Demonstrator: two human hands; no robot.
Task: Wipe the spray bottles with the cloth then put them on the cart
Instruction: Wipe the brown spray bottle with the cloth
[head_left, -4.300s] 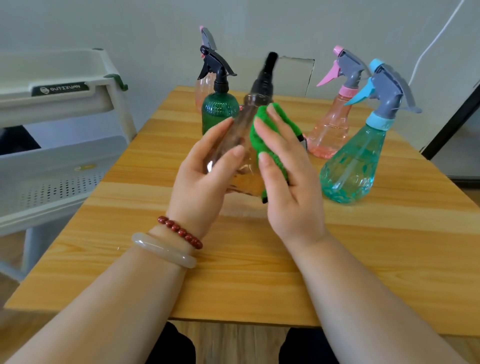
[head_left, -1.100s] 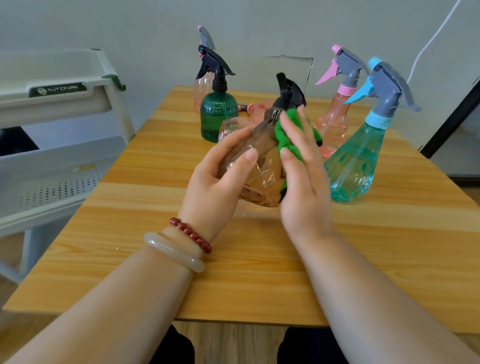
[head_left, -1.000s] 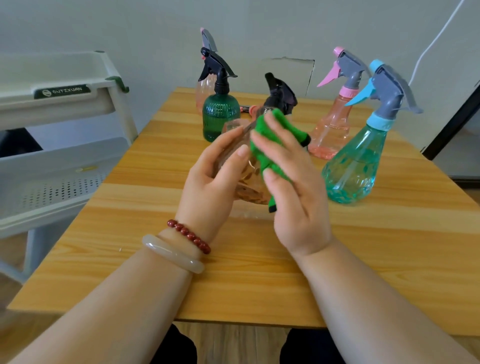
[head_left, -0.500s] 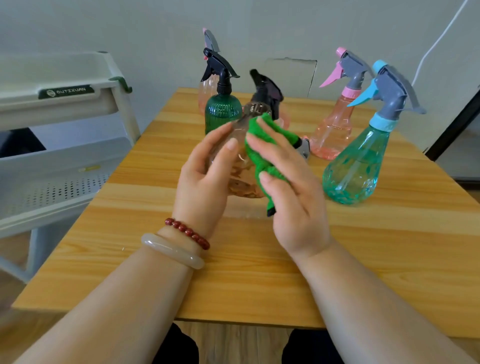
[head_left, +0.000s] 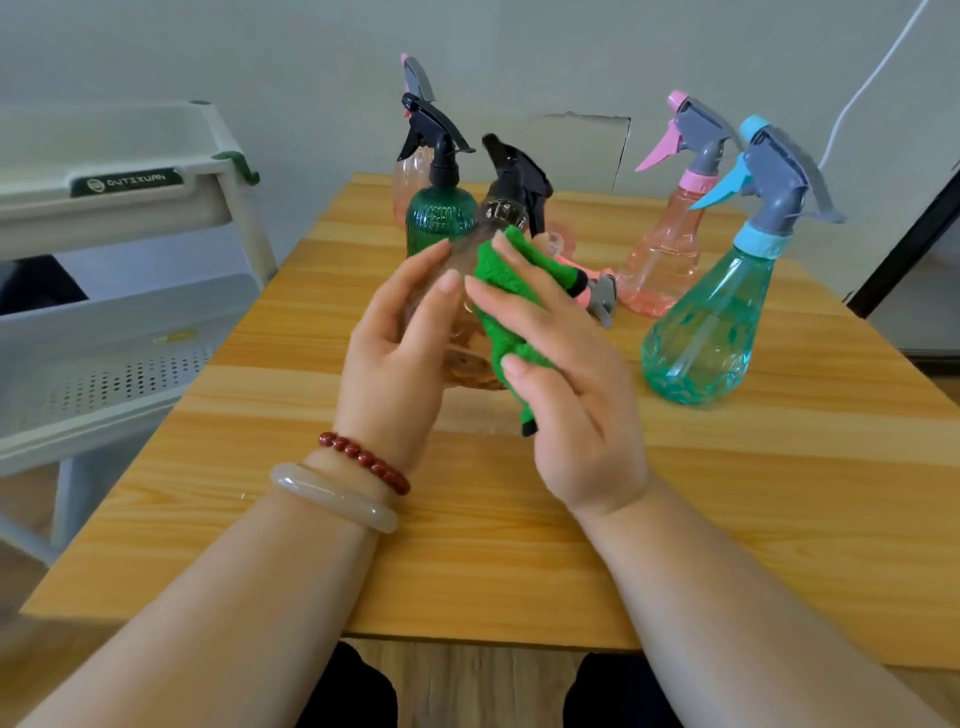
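While the left hand (head_left: 395, 358) wraps its curled fingers and thumb round the amber spray bottle (head_left: 467, 364) and holds it clear of the table, the right hand (head_left: 571, 384) holds the green cloth (head_left: 506, 291) against the bottle's right side. Its fingers are only slightly bent over the fabric, the thumb pinches the lower fold, and a black-edged corner hangs below the thumb. The bottle tilts away from the person, its black trigger head rising just beyond the fingertips of both hands.

Just behind the grip, on the left-hand side, stands a dark green bottle (head_left: 440, 218) with a black trigger, and right behind that a pale pink bottle (head_left: 402, 182) with a grey head. Close beyond the right hand's fingers another pink bottle lies on its side, with only its grey and pink trigger (head_left: 600, 296) showing. Further right of the grip stand a clear pink bottle (head_left: 662, 254) and, nearer the person, a teal bottle (head_left: 706, 327). I cannot tell whether any of them holds liquid.

All of this is above or on a wooden table (head_left: 467, 571). Well left of the left hand is the white cart (head_left: 119, 208), with a perforated lower shelf. On the left wrist are a red bead bracelet (head_left: 363, 460) and a pale bangle (head_left: 332, 499). A grey wall closes the room behind, with a white cable (head_left: 872, 83) running up it.
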